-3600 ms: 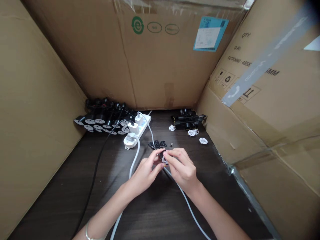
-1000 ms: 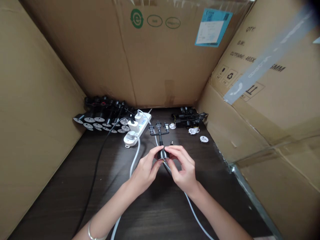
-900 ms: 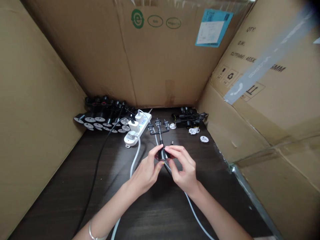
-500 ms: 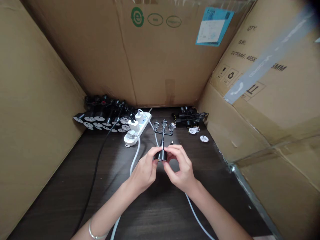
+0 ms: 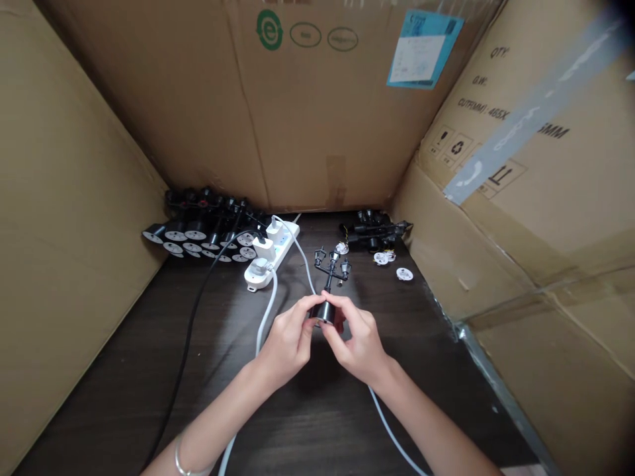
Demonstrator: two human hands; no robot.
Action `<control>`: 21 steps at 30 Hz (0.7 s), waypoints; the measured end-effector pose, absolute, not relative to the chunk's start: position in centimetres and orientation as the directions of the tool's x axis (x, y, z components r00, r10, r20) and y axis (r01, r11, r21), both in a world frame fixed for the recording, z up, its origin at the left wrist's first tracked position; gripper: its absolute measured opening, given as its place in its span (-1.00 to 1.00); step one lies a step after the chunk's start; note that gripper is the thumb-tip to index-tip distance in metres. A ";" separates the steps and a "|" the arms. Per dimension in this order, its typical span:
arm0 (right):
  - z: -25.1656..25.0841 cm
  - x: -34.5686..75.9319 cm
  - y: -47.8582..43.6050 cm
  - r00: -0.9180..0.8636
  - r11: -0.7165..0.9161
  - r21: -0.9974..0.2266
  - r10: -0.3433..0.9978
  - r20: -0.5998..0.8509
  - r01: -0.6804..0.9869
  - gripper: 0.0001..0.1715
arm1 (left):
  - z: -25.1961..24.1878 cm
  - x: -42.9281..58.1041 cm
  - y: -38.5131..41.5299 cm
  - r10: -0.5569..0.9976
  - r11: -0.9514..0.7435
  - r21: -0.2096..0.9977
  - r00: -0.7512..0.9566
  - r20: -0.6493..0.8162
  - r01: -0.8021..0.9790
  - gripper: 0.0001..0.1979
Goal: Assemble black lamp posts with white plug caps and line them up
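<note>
Head view: dark wooden table [image 5: 124,390] walled in by cardboard boxes [image 5: 322,125]; left hand [image 5: 288,340] and right hand [image 5: 357,337] both pinch the toy lamp post's [image 5: 328,284] base at center frame.

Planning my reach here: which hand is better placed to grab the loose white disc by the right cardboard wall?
Probably right. The right hand sits nearer the white disc, on its side; the left hand would have to cross the lamp post both hands pinch at its base.
</note>
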State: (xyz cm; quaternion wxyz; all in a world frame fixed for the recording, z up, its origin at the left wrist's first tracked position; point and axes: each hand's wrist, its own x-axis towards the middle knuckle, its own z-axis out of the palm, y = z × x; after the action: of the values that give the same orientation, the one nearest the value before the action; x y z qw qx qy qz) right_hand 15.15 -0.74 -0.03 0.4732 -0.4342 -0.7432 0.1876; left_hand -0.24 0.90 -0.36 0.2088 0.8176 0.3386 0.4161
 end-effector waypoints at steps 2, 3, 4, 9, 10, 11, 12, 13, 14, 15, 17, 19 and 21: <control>0.1 15.1 -0.9 -0.174 0.560 -0.677 0.816 0.551 0.478 -0.55 | -0.4 -0.2 0.8 0.734 -0.676 0.629 0.420 0.533 0.384 -0.64; 0.2 15.1 -0.9 -0.173 0.565 -0.670 0.811 0.560 0.482 -0.56 | -0.4 -0.2 0.8 0.737 -0.674 0.631 0.418 0.531 0.385 -0.64; 0.3 15.2 -0.9 -0.174 0.571 -0.662 0.805 0.568 0.486 -0.56 | -0.5 -0.3 0.8 0.739 -0.671 0.632 0.417 0.530 0.387 -0.65; 0.2 15.5 -0.6 -0.216 0.603 -0.611 0.780 0.588 0.512 -0.53 | -1.0 -0.4 1.2 0.743 -0.667 0.634 0.415 0.525 0.391 -0.65; 0.1 15.6 -0.5 -0.227 0.608 -0.600 0.775 0.590 0.520 -0.52 | -1.1 -0.4 1.3 0.747 -0.662 0.638 0.414 0.520 0.393 -0.64; 0.0 15.6 -0.3 -0.235 0.613 -0.589 0.771 0.592 0.526 -0.51 | -1.0 -0.5 1.4 0.751 -0.657 0.645 0.412 0.516 0.390 -0.63; 0.0 15.7 -0.2 -0.241 0.616 -0.583 0.768 0.593 0.529 -0.50 | -1.0 -0.5 1.5 0.754 -0.653 0.654 0.409 0.514 0.383 -0.63; -0.1 15.8 -0.1 -0.243 0.619 -0.581 0.766 0.595 0.529 -0.49 | -0.8 -0.5 1.6 0.756 -0.650 0.664 0.405 0.514 0.370 -0.63; -0.1 15.8 0.0 -0.245 0.621 -0.582 0.765 0.595 0.524 -0.48 | -0.7 -0.5 1.6 0.758 -0.647 0.673 0.401 0.515 0.358 -0.63; -0.2 15.9 0.1 -0.245 0.623 -0.587 0.765 0.596 0.517 -0.47 | -0.4 -0.5 1.6 0.759 -0.644 0.682 0.398 0.515 0.346 -0.64; -0.1 15.9 0.1 -0.247 0.627 -0.592 0.763 0.597 0.506 -0.43 | 0.0 -0.5 1.6 0.769 -0.631 0.699 0.388 0.508 0.336 -0.65; -0.1 15.9 0.1 -0.246 0.625 -0.593 0.765 0.595 0.508 -0.40 | 0.2 -0.6 1.6 0.788 -0.607 0.719 0.376 0.488 0.339 -0.66; 0.1 15.9 0.0 -0.248 0.615 -0.600 0.774 0.582 0.512 -0.39 | 0.2 -0.6 1.5 0.803 -0.585 0.736 0.370 0.468 0.339 -0.65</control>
State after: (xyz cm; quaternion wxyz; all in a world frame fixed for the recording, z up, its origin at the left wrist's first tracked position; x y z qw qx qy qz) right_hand 15.88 0.04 0.06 0.4521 -0.4141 -0.7766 0.1449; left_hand -0.60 1.54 0.23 0.2718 0.7816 0.3653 0.4263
